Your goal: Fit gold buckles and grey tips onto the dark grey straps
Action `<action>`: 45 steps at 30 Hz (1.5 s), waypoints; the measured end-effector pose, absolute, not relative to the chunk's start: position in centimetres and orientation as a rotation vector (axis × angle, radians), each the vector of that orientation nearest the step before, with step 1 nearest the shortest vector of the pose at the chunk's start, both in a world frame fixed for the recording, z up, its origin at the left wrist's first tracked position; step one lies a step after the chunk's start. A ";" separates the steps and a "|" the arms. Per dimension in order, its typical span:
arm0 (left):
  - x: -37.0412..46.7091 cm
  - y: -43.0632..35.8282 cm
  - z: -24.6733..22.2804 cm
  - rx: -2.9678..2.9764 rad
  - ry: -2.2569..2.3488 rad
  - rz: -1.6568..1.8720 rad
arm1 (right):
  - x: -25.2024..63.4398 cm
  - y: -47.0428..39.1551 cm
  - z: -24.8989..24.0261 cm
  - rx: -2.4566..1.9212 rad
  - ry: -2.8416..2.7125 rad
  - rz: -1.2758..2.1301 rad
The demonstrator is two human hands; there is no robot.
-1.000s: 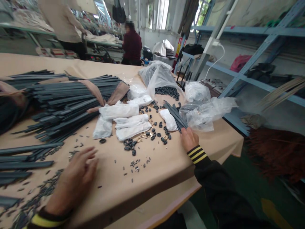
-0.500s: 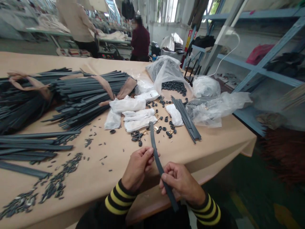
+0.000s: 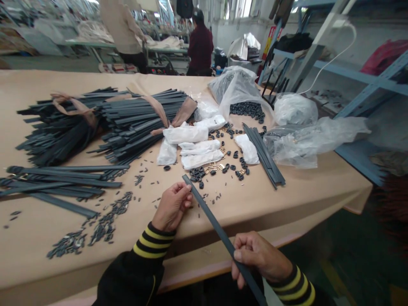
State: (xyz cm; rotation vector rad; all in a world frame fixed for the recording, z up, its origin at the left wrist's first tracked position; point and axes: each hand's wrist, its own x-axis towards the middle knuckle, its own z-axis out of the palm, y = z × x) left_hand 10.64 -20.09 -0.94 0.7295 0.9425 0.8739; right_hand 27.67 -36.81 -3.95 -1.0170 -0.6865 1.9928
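Note:
A long dark strap (image 3: pixel 212 217) runs slantwise between my two hands, over the table's front edge. My left hand (image 3: pixel 174 204) pinches it close to its far end, thumb on top. Lower down, my right hand (image 3: pixel 259 257) is closed around the strap, whose near end drops out of the picture at the bottom. Past the strap's far tip lie small dark loops (image 3: pixel 197 173) and gold-coloured metal buckles (image 3: pixel 213 169). Small dark offcuts (image 3: pixel 212 199) are scattered just right of my left hand.
Tied bundles of dark straps (image 3: pixel 143 119) lie at the back left, with loose straps (image 3: pixel 73 178) and offcut piles (image 3: pixel 108 219) nearer. White wrapped packets (image 3: pixel 202 154), a plastic bag of loops (image 3: pixel 236 87) and more straps (image 3: pixel 264 157) sit centre and right. Two people stand beyond.
My hands have moved apart along the strap, the left toward its far tip, the right lower and rightward. The strap is now straighter. The view has turned left.

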 end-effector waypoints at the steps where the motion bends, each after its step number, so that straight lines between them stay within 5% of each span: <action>1: 10.5 -20.0 -1.1 0.726 0.951 0.881 | 27.7 -36.8 -4.0 -1.020 -0.684 1.980; 14: 8.4 -22.6 -0.1 0.756 0.985 0.940 | 32.6 -34.1 -1.1 -0.643 -0.080 1.184; 21: 9.6 -29.4 -0.4 1.253 0.632 0.157 | 33.0 -30.7 -2.0 -1.008 -0.234 0.937; 30: 12.2 -33.2 -3.8 1.887 0.566 0.013 | 29.6 -29.5 -0.3 -1.066 -0.664 1.428; 35: 11.8 -29.9 -2.1 1.463 0.898 0.317 | 28.5 -30.4 -0.3 -1.144 -1.013 1.806; 45: 10.9 -25.4 -1.1 1.022 1.033 0.638 | 27.6 -31.3 -1.3 -1.078 -1.007 1.967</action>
